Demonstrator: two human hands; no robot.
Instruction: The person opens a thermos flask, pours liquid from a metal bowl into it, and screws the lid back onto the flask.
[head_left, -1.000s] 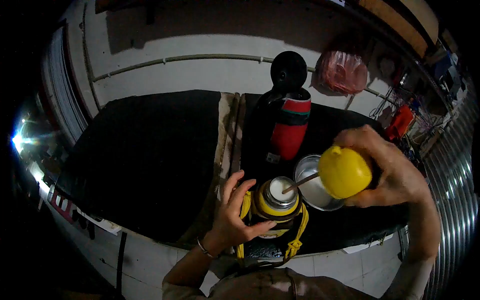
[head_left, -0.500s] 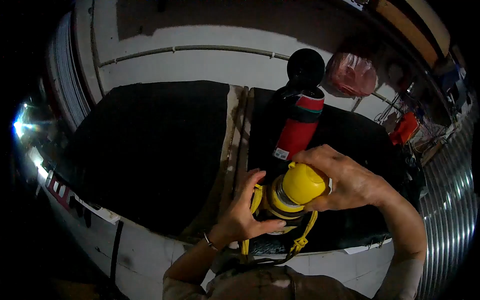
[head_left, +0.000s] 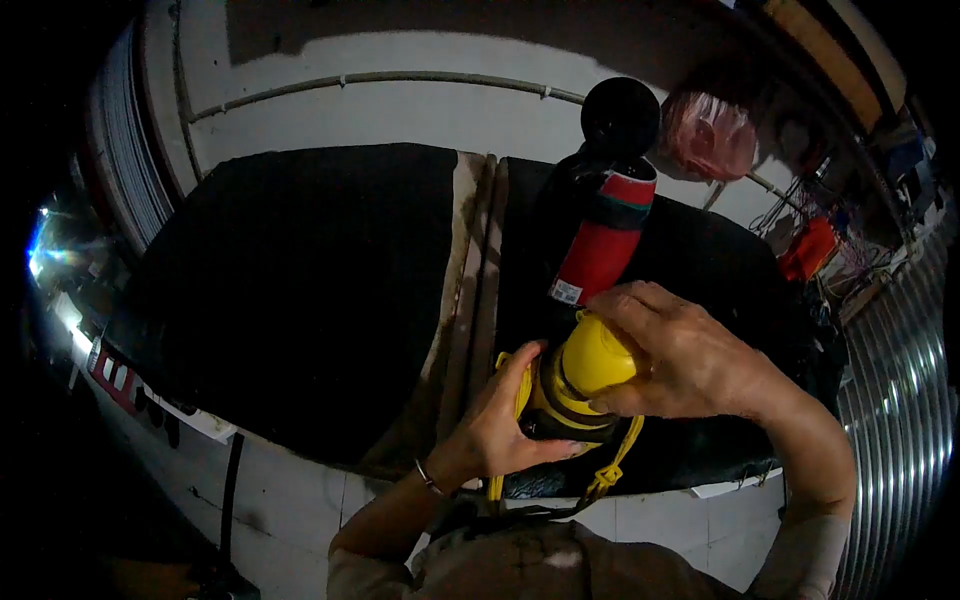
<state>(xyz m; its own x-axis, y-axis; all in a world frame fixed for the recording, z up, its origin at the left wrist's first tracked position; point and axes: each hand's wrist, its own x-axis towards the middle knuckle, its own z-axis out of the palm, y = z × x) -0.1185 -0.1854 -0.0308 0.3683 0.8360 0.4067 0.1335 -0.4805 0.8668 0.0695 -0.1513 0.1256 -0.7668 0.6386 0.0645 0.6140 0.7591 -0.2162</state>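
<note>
A bottle (head_left: 570, 408) with a black and yellow body stands upright near the table's front edge, close to my body. Its yellow cap (head_left: 597, 358) sits over the neck. My left hand (head_left: 497, 425) is wrapped round the body from the left, thumb on the near side. From the right, my right hand (head_left: 675, 355) grips the cap with fingers and thumb. A knotted yellow cord (head_left: 607, 477) hangs at the bottle's side. Just beyond stands a red and black cylinder (head_left: 605, 245), with a round black piece (head_left: 620, 118) behind its top.
The black-covered table (head_left: 290, 290) has a pale seam strip (head_left: 470, 270) across it. A pink plastic bag (head_left: 710, 137) hangs at the back wall near tangled wires. An orange-red item (head_left: 808, 250) lies at the right, beside corrugated metal (head_left: 900, 400).
The yellow cap has come down over the neck, covering the silver ring that showed before. My left hand has closed more tightly round the body. The view has shifted slightly.
</note>
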